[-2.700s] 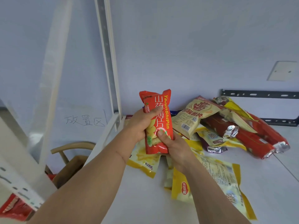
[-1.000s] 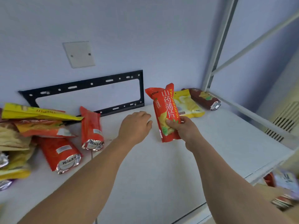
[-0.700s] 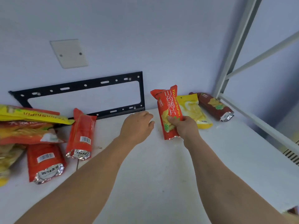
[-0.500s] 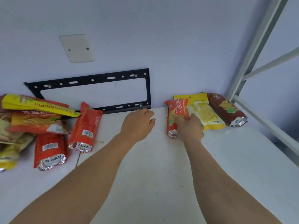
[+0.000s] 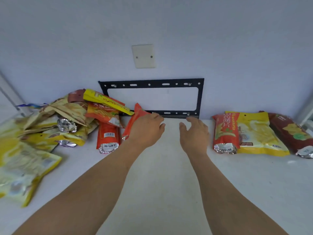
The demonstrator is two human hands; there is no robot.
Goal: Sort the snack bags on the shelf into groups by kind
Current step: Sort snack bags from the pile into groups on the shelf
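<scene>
Both hands hover empty and spread, the left hand (image 5: 145, 128) over a red bag (image 5: 133, 122) beside the unsorted left pile (image 5: 55, 122); a careless grab could topple that loose pile across the shelf (image 5: 160, 175).

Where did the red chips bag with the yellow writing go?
The red bag lies flat on the right side of the shelf, beside the yellow bag, just right of the empty right hand.
</scene>
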